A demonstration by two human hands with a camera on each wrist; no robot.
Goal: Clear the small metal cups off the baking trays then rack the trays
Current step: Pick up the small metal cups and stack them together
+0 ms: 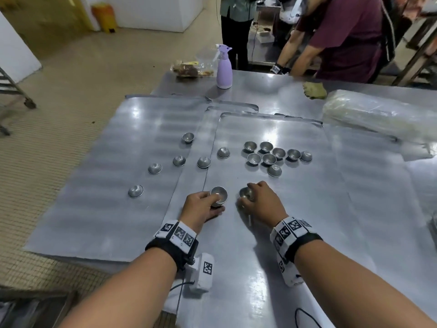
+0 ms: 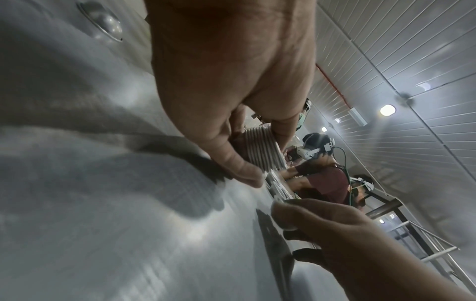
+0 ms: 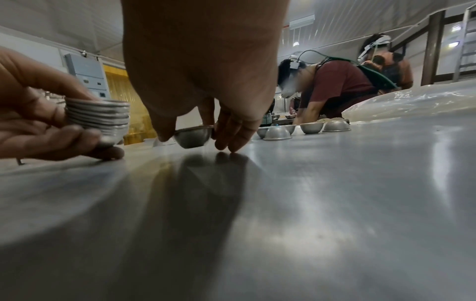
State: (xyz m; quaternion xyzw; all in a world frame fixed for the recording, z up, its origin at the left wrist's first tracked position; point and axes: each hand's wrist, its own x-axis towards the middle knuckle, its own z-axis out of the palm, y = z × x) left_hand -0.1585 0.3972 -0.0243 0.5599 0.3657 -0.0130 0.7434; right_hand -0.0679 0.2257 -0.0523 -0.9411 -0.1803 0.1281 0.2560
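My left hand (image 1: 203, 205) grips a stack of nested small metal cups (image 1: 218, 196) near the front of the top baking tray (image 1: 331, 209); the stack's ribbed side (image 2: 260, 150) shows between thumb and fingers, also seen as a stack (image 3: 99, 118) in the right wrist view. My right hand (image 1: 260, 202) pinches a single upright cup (image 1: 246, 194), the cup (image 3: 193, 137) held just above the tray. Several cups (image 1: 274, 156) cluster farther back on that tray. More cups lie upside down on the left tray (image 1: 94, 197), one cup (image 1: 135, 191) nearest me.
A purple spray bottle (image 1: 224, 67) stands at the table's far side beside a food bag (image 1: 191, 68). A plastic-wrapped bundle (image 1: 383, 114) lies at the right. A person in a maroon shirt (image 1: 347, 31) leans on the far edge, near a glove (image 1: 314, 89).
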